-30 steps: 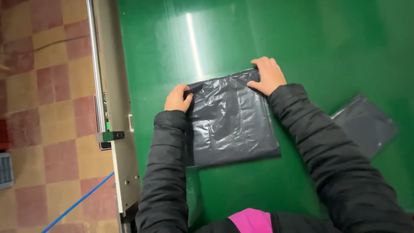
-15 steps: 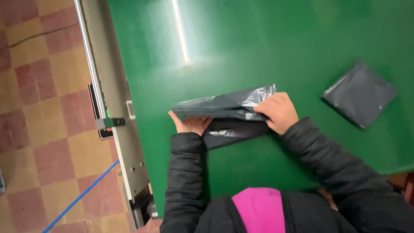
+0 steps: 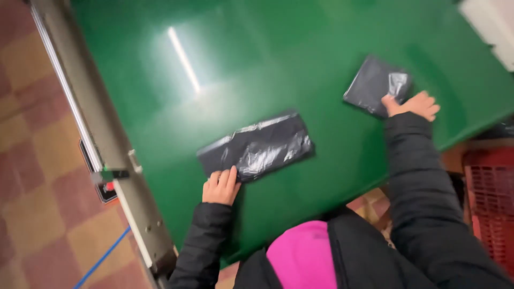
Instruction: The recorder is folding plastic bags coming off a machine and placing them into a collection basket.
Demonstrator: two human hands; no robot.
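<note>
On the green table, near its front edge, lies the folded black plastic bag, now a narrow flat strip, shiny and a little wrinkled, turned at a slant. Half a second ago still being folded under both hands; now folded over once more and left lying flat. Against its near-left corner rests the left hand, fingers together and stretched flat, pressing the edge down, not closed around anything. No longer on this bag, the right hand: moved far to the right, laid on the second folded black bag near the right edge of the table, fingers loosely curved on its near corner; whether pinching it or only touching, cannot tell, because of the blur. Meaning, as a judgement: fold of the first bag finished, attention passing to the other packet. Further out, along the left side, the grey metal rail of the table, then the checkered floor with a blue line. At the far right, a red plastic crate below the table edge.
</note>
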